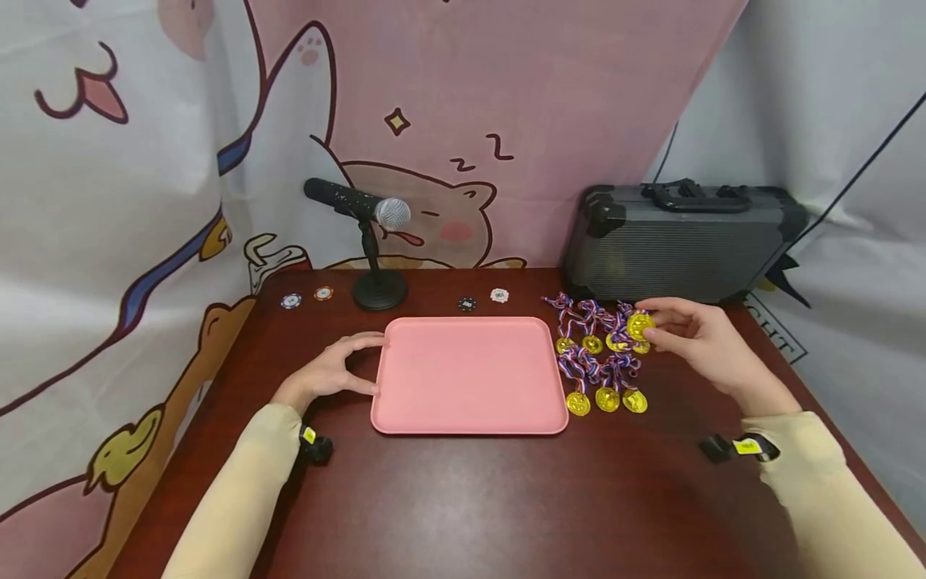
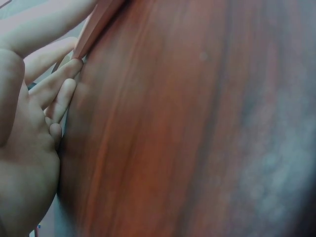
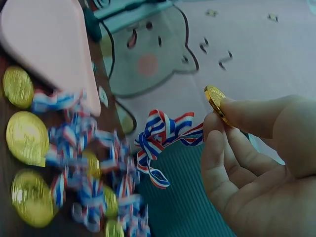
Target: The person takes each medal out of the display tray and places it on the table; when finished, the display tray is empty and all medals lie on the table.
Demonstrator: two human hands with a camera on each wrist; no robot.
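Note:
My right hand [image 1: 698, 338] pinches a gold medal [image 1: 640, 326] between thumb and fingers, raised over the other medals. In the right wrist view its knotted red, white and blue ribbon [image 3: 158, 136] sticks out beyond the fingers. More gold medals [image 1: 607, 399] with bundled ribbons lie in two rows on the table, right of a pink tray [image 1: 470, 374]. Along the tray's left edge, my left hand [image 1: 329, 370] touches the rim with spread thumb and fingers. The left wrist view shows those fingers [image 2: 61, 84] low over the tabletop, by the tray's side.
At the back right stands a dark grey hard case [image 1: 665, 241] with a black handle. A microphone [image 1: 354, 201] on a round-based stand [image 1: 379, 289] is at the back left. Several poker chips [image 1: 467, 304] lie along the rear edge of the brown table [image 1: 463, 507]. Printed cloth hangs behind.

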